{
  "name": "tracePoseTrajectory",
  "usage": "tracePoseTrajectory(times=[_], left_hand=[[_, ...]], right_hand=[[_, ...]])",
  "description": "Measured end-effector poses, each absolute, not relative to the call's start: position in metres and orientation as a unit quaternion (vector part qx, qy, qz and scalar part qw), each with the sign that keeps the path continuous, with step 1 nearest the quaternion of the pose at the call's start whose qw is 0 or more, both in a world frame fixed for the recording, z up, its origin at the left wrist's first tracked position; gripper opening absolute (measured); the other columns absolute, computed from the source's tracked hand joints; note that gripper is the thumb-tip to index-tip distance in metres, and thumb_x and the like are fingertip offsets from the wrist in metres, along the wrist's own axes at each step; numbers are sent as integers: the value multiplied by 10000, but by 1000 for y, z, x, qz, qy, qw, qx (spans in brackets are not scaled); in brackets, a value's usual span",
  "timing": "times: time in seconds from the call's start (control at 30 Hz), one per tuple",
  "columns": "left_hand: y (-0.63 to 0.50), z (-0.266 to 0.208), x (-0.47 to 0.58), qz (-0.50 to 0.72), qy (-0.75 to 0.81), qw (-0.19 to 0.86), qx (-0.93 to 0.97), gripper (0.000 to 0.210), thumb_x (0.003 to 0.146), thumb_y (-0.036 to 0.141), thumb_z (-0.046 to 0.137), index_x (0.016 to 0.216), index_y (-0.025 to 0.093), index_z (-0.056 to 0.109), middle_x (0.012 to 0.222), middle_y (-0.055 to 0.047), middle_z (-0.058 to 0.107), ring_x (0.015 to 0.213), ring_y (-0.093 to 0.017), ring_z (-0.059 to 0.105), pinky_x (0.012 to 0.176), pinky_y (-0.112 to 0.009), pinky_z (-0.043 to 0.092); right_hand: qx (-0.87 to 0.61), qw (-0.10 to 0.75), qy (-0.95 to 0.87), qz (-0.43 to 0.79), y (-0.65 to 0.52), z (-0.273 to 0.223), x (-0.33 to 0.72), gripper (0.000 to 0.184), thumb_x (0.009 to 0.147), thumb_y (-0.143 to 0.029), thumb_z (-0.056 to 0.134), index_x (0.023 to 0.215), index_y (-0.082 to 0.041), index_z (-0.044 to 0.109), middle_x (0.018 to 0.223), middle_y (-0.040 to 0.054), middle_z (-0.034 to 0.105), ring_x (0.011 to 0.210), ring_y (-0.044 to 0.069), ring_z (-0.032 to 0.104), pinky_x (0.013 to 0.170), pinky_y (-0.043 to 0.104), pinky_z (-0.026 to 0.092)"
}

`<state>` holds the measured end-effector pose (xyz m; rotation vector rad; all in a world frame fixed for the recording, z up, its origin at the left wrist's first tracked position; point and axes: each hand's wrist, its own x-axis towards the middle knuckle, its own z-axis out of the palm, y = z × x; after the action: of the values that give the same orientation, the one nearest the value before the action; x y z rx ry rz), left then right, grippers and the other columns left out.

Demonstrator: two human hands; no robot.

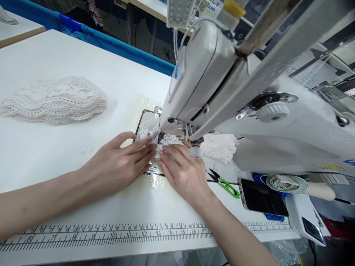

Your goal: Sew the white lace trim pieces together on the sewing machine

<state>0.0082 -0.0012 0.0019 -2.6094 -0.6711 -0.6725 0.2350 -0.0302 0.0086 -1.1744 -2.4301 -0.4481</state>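
Observation:
White lace fabric (148, 131) lies on the bed plate of a sewing machine (199, 62), under its needle area. My left hand (122, 160) rests on the left part of the lace, fingers stretched forward with the thumb apart. On the near side of the presser foot, my right hand (184, 170) lies with extended fingertips on the lace. The two hands' fingertips nearly meet in front of the foot. Part of the needle area is hidden by fingers and the machine head. More white lace (220, 147) spreads out to the right, beneath the machine arm.
A stack of white lace pieces (58, 99) sits on the table's left. Green thread snips (224, 183) and a phone (262, 197) lie to the right, near a coiled cable (287, 183). A printed ruler (111, 234) runs along the front edge. Blue cloth (119, 46) borders the back.

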Motion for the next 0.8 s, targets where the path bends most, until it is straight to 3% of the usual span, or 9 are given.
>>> tracePoseTrajectory(times=[0.43,0.63,0.8], left_hand=[[7,-3,7,-241,-236,177,-925,324,1105,167,436,1188,103,743,1221,-107,788,1136,-238,762,1036,-470,538],[12,-3,8,-250,-244,160,-923,294,1084,176,488,1180,122,761,1190,-107,800,1136,-242,765,1187,-491,488],[15,-4,9,-256,-259,150,-919,309,1091,200,473,1172,154,768,1168,-95,808,1135,-239,768,1220,-508,469]], right_hand=[[-429,201,-864,-172,-29,5,236,249,1068,-263,593,1124,-132,798,1099,69,827,946,207,756,1048,412,562],[-440,190,-858,-184,-26,3,237,253,1077,-265,576,1148,-162,796,1154,46,819,972,208,756,1058,420,565],[-444,186,-854,-197,-23,1,237,255,1077,-287,584,1137,-169,802,1171,31,815,1008,208,749,1036,395,576]])
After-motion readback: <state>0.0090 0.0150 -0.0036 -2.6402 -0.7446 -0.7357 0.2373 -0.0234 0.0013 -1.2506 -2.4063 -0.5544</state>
